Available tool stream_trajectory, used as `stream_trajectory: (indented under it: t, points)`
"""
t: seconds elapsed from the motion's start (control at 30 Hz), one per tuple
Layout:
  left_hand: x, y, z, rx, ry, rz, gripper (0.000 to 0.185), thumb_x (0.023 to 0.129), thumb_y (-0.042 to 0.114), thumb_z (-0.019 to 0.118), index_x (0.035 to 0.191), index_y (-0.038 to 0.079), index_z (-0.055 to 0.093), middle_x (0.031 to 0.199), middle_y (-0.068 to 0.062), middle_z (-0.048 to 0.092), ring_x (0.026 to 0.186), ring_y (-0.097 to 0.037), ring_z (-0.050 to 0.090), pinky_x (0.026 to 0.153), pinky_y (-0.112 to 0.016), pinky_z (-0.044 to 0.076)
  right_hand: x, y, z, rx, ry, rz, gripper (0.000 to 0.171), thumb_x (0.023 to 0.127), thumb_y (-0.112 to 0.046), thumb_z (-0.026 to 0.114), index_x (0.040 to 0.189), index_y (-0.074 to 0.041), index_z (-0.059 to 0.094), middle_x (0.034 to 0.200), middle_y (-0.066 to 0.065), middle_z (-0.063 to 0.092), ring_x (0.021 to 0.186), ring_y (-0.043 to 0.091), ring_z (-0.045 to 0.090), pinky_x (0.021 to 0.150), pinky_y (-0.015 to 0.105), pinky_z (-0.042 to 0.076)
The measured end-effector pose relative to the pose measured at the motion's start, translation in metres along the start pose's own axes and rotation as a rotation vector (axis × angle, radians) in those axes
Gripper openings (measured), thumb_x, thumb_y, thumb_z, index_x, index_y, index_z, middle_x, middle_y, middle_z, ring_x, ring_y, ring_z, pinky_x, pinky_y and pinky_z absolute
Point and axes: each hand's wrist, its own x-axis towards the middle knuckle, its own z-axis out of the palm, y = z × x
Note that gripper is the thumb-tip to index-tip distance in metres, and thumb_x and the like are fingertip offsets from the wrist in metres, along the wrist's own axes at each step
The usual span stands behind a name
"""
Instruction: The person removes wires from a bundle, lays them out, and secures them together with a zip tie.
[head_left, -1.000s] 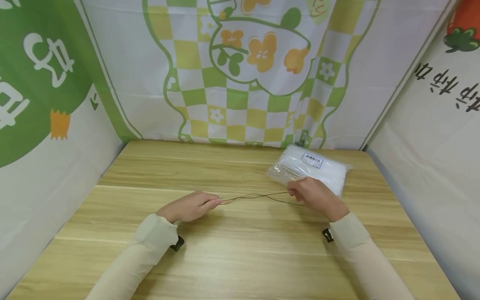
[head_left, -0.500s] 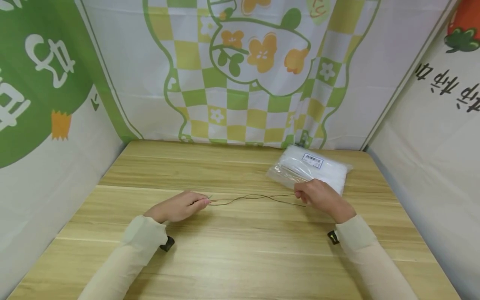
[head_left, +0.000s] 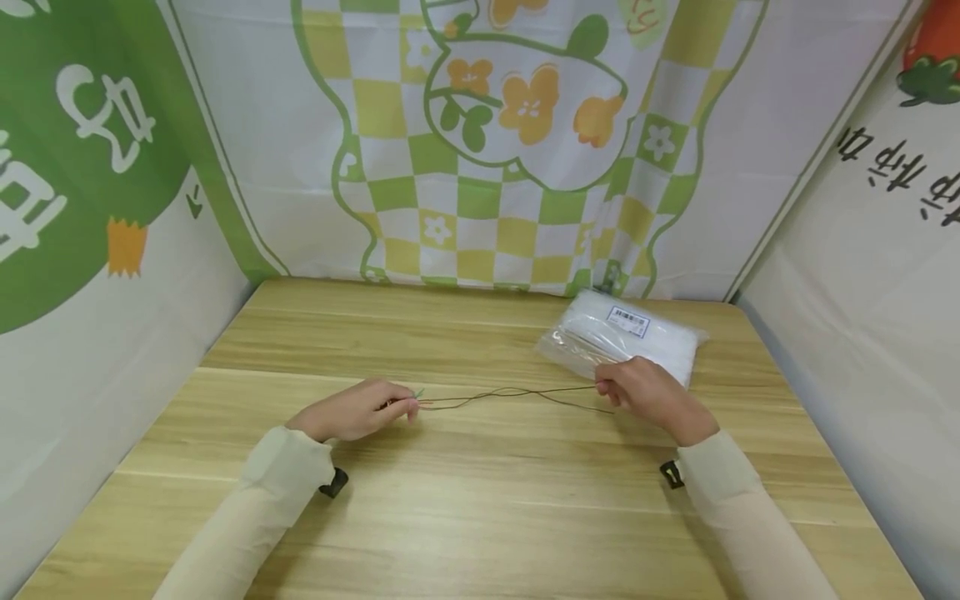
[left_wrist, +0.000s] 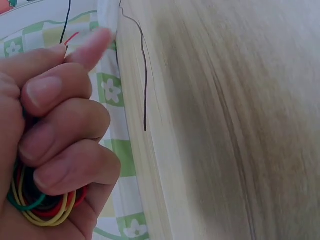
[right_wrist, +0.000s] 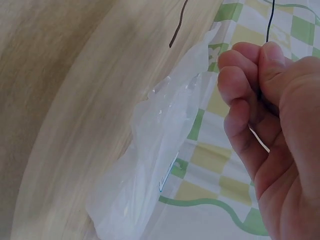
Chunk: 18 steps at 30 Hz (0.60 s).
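- The left hand (head_left: 351, 411) was low over the light wooden surface (head_left: 480, 517), with its fingers (left_wrist: 60, 122) curled together into a fist.
- Inside this fist sat a bunch of thin coloured rubber bands (left_wrist: 42, 207), yellow, red and green, pressed against the palm.
- The thumb and first finger of the left hand pinched one end of the thin dark wires (head_left: 510, 393).
- The wires ran above the surface from the left hand across to the right hand (head_left: 651, 393), and they crossed each other near the middle.
- The right hand had its fingers (right_wrist: 245, 85) folded together, clamped on the other end of the wires.
- One loose wire end lay on the surface just beside the right hand.
- A clear plastic bag with white contents and a small printed label (head_left: 626, 337) lay on the surface just behind the right hand, near the back edge.
- A cloth backdrop with green and yellow checks and orange flowers (head_left: 517, 150) hung behind the surface.
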Motion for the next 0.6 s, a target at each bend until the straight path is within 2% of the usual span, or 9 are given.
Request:
stream_trajectory:
  t: [0.07, 0.17, 0.3, 0.4, 0.6]
  points:
    - [0.0003, 0.0006, 0.0002, 0.012, 0.002, -0.004, 0.036, 0.116, 0.024, 0.041, 0.112, 0.010, 0.074, 0.097, -0.003, 0.072, 0.070, -0.005, 0.047, 0.071, -0.026, 0.045, -0.0002, 0.0002, 0.0005, -0.009, -0.002, -0.001, 0.025, 0.095, 0.001, 0.071, 0.077, -0.013, 0.060, 0.061, -0.013, 0.052, 0.059, -0.002, 0.047, 0.060, 0.025, 0.045]
    - [0.0010, 0.0011, 0.0005, 0.007, 0.005, -0.024, 0.033, 0.117, 0.026, 0.041, 0.124, 0.010, 0.068, 0.119, -0.006, 0.073, 0.081, -0.008, 0.053, 0.081, -0.029, 0.047, -0.0006, 0.0012, 0.0013, -0.019, -0.014, 0.008, 0.025, 0.095, 0.000, 0.071, 0.077, -0.013, 0.060, 0.062, -0.013, 0.051, 0.060, -0.001, 0.047, 0.060, 0.025, 0.045]
    - [0.0015, 0.0016, 0.0001, -0.017, 0.026, -0.028, 0.027, 0.116, 0.024, 0.042, 0.124, 0.010, 0.063, 0.103, -0.007, 0.068, 0.073, -0.008, 0.049, 0.075, -0.028, 0.046, -0.0005, 0.0012, 0.0006, -0.023, -0.008, 0.006, 0.026, 0.095, 0.001, 0.071, 0.076, -0.013, 0.060, 0.061, -0.013, 0.051, 0.060, -0.001, 0.047, 0.060, 0.025, 0.045]
    - [0.0020, 0.0013, -0.0003, -0.025, 0.032, -0.008, 0.025, 0.116, 0.022, 0.042, 0.116, 0.009, 0.063, 0.092, -0.009, 0.062, 0.070, -0.008, 0.045, 0.071, -0.027, 0.044, -0.0011, 0.0004, -0.0022, -0.009, 0.003, 0.003, 0.027, 0.095, 0.001, 0.071, 0.076, -0.013, 0.060, 0.061, -0.013, 0.051, 0.059, -0.001, 0.047, 0.059, 0.024, 0.044]
    - [0.0013, -0.0030, 0.0008, 0.011, 0.026, 0.030, 0.029, 0.117, 0.023, 0.040, 0.105, 0.011, 0.064, 0.090, -0.006, 0.062, 0.070, -0.004, 0.042, 0.071, -0.026, 0.043, -0.0054, 0.0016, -0.0062, 0.024, 0.004, 0.019, 0.027, 0.094, 0.006, 0.067, 0.077, -0.014, 0.060, 0.061, -0.014, 0.051, 0.060, -0.002, 0.046, 0.059, 0.023, 0.043]
